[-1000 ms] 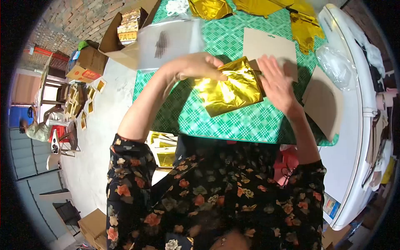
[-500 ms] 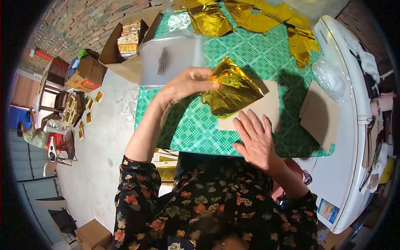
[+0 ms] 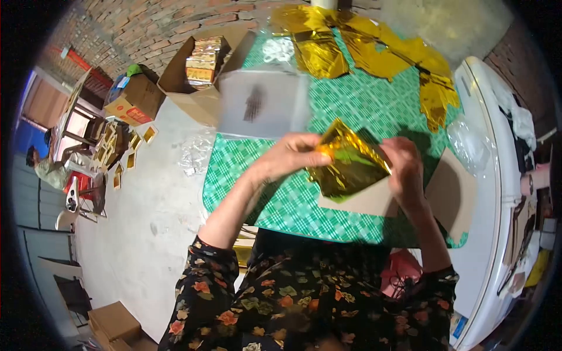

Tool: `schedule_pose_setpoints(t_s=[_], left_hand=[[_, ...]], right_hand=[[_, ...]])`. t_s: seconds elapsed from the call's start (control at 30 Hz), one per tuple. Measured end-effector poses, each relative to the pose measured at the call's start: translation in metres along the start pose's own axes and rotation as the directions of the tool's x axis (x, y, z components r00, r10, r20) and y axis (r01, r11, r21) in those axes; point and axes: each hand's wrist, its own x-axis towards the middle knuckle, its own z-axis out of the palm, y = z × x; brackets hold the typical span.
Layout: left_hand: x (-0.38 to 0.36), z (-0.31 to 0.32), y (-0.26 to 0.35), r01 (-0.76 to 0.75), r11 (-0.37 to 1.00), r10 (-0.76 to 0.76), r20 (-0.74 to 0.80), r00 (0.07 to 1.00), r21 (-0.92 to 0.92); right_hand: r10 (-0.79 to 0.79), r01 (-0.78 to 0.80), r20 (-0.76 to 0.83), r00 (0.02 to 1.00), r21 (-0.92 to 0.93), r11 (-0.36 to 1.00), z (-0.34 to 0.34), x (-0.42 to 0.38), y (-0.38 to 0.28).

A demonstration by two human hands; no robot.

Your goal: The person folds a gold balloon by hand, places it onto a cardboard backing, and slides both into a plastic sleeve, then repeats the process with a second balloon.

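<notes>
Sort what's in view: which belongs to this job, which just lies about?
Likely job:
shiny gold foil piece in the left hand
flat beige cardboard sheet beneath

Probably lying about:
crumpled clear plastic on the floor
brown cardboard box, lower left

Apparently a workshop: bare brick wall (image 3: pixel 167 32), cartons (image 3: pixel 186 102), gold foil (image 3: pixel 319 55) on the table (image 3: pixel 363 96)

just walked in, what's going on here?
A person in a floral top is handling gold foil over a beige card on the green table. The left hand pinches one side; the right hand is at the opposite corner, its grip unclear. More foil pieces lie toward the far edge.
</notes>
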Motion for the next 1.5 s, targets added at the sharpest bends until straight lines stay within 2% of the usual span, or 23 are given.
schedule_pose_setpoints(t_s=[0.07,0.13,0.17,0.27,0.47,0.53,0.57,0.67,0.7,0.8,0.83,0.9,0.93,0.97,1.03,1.13,1.23,1.27,1.33,1.37,1.4,1.43,1.5], left_hand=[[-0.005,0.003,-0.003,0.053,0.998,-0.052,0.020,0.998,-0.042],[-0.008,0.003,-0.004,0.060,0.995,-0.058,0.036,0.998,-0.081],[-0.008,0.001,-0.008,0.055,0.992,-0.052,0.034,0.998,-0.111],[-0.008,-0.005,-0.017,0.050,0.980,-0.042,0.045,0.998,-0.194],[-0.013,-0.013,-0.015,-0.048,0.938,0.091,0.111,0.990,-0.343],[-0.014,-0.016,-0.015,-0.119,0.924,0.174,0.123,0.977,-0.363],[-0.015,-0.016,-0.012,-0.088,0.921,0.128,0.082,0.988,-0.379],[-0.015,-0.020,-0.013,-0.118,0.930,0.162,0.100,0.982,-0.348],[-0.012,-0.021,-0.015,-0.160,0.930,0.210,0.120,0.970,-0.331],[-0.016,-0.020,-0.010,-0.119,0.920,0.162,0.085,0.983,-0.373],[-0.016,-0.020,-0.008,-0.150,0.926,0.178,0.050,0.983,-0.345],[-0.019,-0.021,-0.011,-0.121,0.914,0.144,0.030,0.989,-0.387],[-0.019,-0.022,-0.013,-0.106,0.908,0.128,0.027,0.991,-0.406],[-0.019,-0.024,-0.018,-0.134,0.896,0.159,0.022,0.987,-0.423],[-0.020,-0.023,-0.018,-0.153,0.850,0.166,-0.020,0.986,-0.505],[-0.020,-0.022,-0.016,-0.185,0.786,0.172,-0.078,0.982,-0.590],[-0.017,-0.019,-0.009,-0.244,0.785,0.153,-0.205,0.967,-0.569],[-0.014,-0.016,-0.006,-0.288,0.795,0.172,-0.257,0.951,-0.533],[-0.007,-0.011,-0.001,-0.315,0.828,0.158,-0.345,0.925,-0.464],[-0.001,-0.007,-0.002,-0.333,0.855,0.174,-0.385,0.906,-0.397],[0.004,-0.004,-0.002,-0.353,0.878,0.200,-0.422,0.884,-0.323],[0.003,-0.001,0.002,-0.298,0.942,0.201,-0.451,0.870,-0.155],[0.005,0.013,0.013,-0.313,0.950,0.292,-0.429,0.855,0.024]], right_hand=[[0.164,-0.104,-0.134,0.977,0.369,0.923,0.035,0.027,0.013],[-0.152,0.166,-0.134,0.979,0.098,0.981,0.034,0.073,0.015],[-0.178,0.178,-0.026,0.984,-0.003,0.984,0.041,0.098,0.014],[-0.231,0.232,-0.025,0.973,0.168,0.958,0.080,0.160,0.010],[-0.192,0.184,0.019,0.981,0.219,0.958,0.181,0.260,-0.004],[-0.231,0.228,0.003,0.973,0.152,0.962,0.207,0.282,-0.012],[-0.250,0.248,-0.002,0.968,0.116,0.962,0.219,0.291,-0.016],[-0.279,0.278,-0.024,0.960,-0.023,0.960,0.260,0.310,-0.019],[-0.286,0.287,0.022,0.958,-0.069,0.955,0.267,0.315,-0.020],[-0.212,0.209,0.054,0.976,0.047,0.977,0.276,0.323,-0.021],[-0.143,0.133,0.048,0.988,0.179,0.975,0.274,0.327,-0.021],[0.000,-0.029,0.068,0.998,0.425,0.905,0.255,0.336,-0.011],[0.123,-0.207,0.172,0.977,0.668,0.715,0.237,0.333,-0.006],[0.209,-0.364,0.300,0.931,0.823,0.436,0.217,0.329,0.000],[0.260,-0.395,0.323,0.910,0.866,0.307,0.154,0.303,0.004],[0.259,-0.461,0.401,0.879,0.855,0.238,0.071,0.244,0.005],[0.174,-0.479,0.449,0.876,0.775,0.413,0.024,0.163,0.018],[0.195,-0.527,0.491,0.849,0.766,0.368,0.018,0.135,0.019],[0.160,-0.399,0.387,0.908,0.683,0.612,0.008,0.081,0.003],[0.130,-0.286,0.323,0.937,0.500,0.818,0.002,0.059,0.000],[-0.035,-0.038,0.169,0.985,0.411,0.911,0.002,0.042,-0.005],[-0.081,0.005,0.179,0.980,0.391,0.921,0.000,0.029,-0.006],[-0.131,0.069,0.155,0.979,0.354,0.933,-0.003,0.009,-0.010]])
